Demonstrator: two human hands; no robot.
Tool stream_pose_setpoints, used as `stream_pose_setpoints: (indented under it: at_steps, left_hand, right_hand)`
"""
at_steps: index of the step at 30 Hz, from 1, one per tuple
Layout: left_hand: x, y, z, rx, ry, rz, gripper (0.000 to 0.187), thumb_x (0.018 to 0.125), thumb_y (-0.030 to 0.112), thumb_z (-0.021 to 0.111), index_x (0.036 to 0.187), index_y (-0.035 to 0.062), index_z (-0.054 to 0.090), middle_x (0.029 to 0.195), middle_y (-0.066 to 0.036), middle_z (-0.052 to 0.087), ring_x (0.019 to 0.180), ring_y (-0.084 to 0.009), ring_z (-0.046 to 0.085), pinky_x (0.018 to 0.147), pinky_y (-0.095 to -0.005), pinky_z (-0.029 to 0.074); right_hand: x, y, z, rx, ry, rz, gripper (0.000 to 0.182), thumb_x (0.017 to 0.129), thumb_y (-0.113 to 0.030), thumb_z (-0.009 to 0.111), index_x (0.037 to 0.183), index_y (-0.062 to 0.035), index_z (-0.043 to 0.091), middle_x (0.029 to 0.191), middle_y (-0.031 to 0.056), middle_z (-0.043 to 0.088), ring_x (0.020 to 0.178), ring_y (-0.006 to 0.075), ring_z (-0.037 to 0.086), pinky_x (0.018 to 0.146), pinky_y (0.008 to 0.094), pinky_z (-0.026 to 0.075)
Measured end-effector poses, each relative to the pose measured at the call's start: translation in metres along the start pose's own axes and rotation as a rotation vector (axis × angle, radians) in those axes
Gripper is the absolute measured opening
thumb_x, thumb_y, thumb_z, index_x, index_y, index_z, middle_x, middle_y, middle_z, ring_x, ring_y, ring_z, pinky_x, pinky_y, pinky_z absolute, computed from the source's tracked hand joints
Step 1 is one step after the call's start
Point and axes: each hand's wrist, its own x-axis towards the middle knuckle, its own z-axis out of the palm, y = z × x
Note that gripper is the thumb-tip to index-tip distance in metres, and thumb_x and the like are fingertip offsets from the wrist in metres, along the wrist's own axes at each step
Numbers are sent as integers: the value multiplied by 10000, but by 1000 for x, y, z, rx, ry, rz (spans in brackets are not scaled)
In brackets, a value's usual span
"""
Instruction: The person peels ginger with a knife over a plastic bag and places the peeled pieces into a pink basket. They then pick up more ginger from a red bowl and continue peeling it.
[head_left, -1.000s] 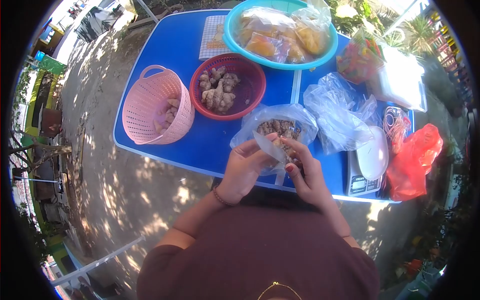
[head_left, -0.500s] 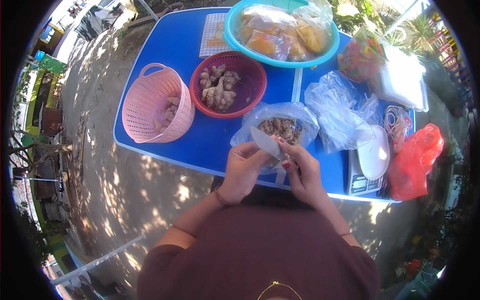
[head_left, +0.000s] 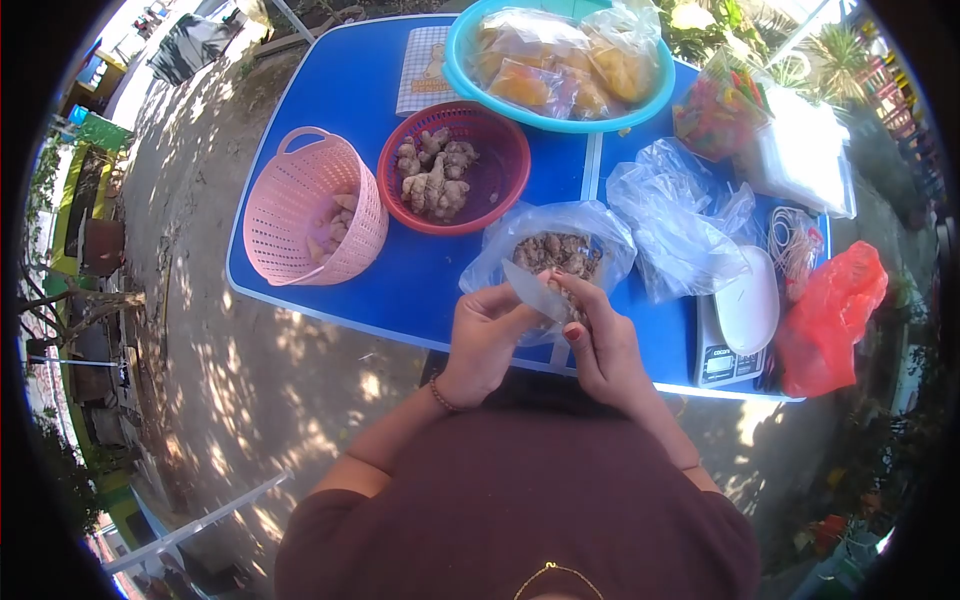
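Note:
My right hand [head_left: 604, 345] is closed around a knife, its handle hidden by the fingers. The pale, broad knife blade [head_left: 535, 292] slants up and left, passing in front of my left fingers. My left hand [head_left: 487, 335] is closed, pinching a small piece of ginger [head_left: 555, 284] that shows only partly behind the blade. Both hands meet over the near edge of an open clear plastic bag [head_left: 482, 262], which holds brown, knobbly ginger pieces [head_left: 560, 250].
A red basket [head_left: 515, 205] holds ginger roots; a pink basket [head_left: 265, 225] contains pale pieces. Behind is a turquoise basin [head_left: 460, 75] of bagged yellow food. On the right are crumpled plastic bags [head_left: 680, 225], a kitchen scale [head_left: 748, 310] and a red plastic bag [head_left: 830, 325].
The knife blade has dipped slightly and shifted right against the ginger piece. My right fingers have moved a little down and left, while my left hand stays nearly in place.

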Motion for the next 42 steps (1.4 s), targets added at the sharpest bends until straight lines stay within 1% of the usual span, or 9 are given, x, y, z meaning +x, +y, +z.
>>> stream_pose_setpoints:
  at_steps: [7, 10, 17, 25, 28, 33, 37, 40, 42]
  left_hand:
    - [0, 2, 8, 35, 33, 22, 248, 865, 29, 631, 1103, -40, 630, 1055, -114, 656, 964, -145, 620, 860, -278, 503]
    - [0, -3, 1, 75, -54, 43, 232, 869, 38, 629, 1089, -33, 641, 1046, -111, 659, 965, -133, 616, 852, -268, 504]
    - [4, 9, 12, -277, 2, -86, 221, 865, -22, 588, 1084, -34, 617, 1067, -144, 645, 979, -192, 633, 878, -321, 523]
    - [3, 0, 2, -53, -38, 66, 271, 850, -15, 623, 1119, -47, 598, 1063, -144, 650, 966, -190, 639, 873, -304, 521]
    - [1, 2, 1, 57, -25, 128, 257, 840, -34, 628, 1095, -53, 611, 1036, -138, 660, 948, -185, 644, 861, -290, 519]
    - [-1, 5, 4, 209, -32, 230, 183, 844, -17, 642, 1025, -40, 657, 1024, -115, 668, 909, -138, 639, 819, -255, 517]
    - [1, 4, 1, 265, -60, 268, 191, 848, -25, 633, 1037, -37, 658, 1032, -120, 667, 922, -134, 634, 825, -249, 512]
    - [2, 4, 3, 150, -34, 186, 225, 850, -47, 615, 1074, -46, 635, 1043, -141, 660, 935, -159, 637, 836, -264, 516]
    - [3, 8, 7, 55, -12, 120, 247, 851, -50, 612, 1098, -45, 625, 1060, -142, 656, 943, -162, 636, 847, -266, 513]
  right_hand:
    - [3, 1, 5, -81, 71, -80, 355, 954, -205, 489, 1244, -2, 472, 1056, 202, 619, 743, 333, 652, 629, 359, 513]
    - [2, 1, 2, -46, 53, 3, 332, 964, -206, 479, 1223, 2, 484, 938, 167, 626, 681, 275, 648, 594, 336, 500]
    - [1, 10, -6, 788, -72, 280, 431, 984, -302, 444, 1300, -12, 400, 809, 77, 587, 626, 166, 583, 578, 309, 459]
    - [-1, 1, -10, 173, -74, 84, 443, 958, -253, 488, 1335, -39, 400, 1027, 142, 637, 650, 208, 609, 631, 300, 481]
    - [0, -1, -10, 117, -33, 30, 389, 945, -210, 505, 1287, -30, 461, 1125, 163, 619, 686, 231, 626, 663, 298, 490]
    - [6, 6, -5, 132, 33, -129, 348, 947, -186, 503, 1242, -2, 499, 1074, 152, 629, 671, 222, 610, 653, 307, 488]
    - [2, 4, -9, 356, -70, 103, 337, 968, -196, 477, 1242, -1, 501, 914, 92, 613, 601, 139, 544, 580, 266, 454]
    - [-2, 9, -6, 930, -91, 325, 344, 988, -233, 441, 1252, -21, 502, 770, 15, 517, 551, 68, 446, 516, 215, 377]
    - [0, 5, -6, 907, -86, 304, 377, 990, -264, 433, 1288, -40, 483, 735, -14, 469, 527, 49, 404, 500, 195, 332]
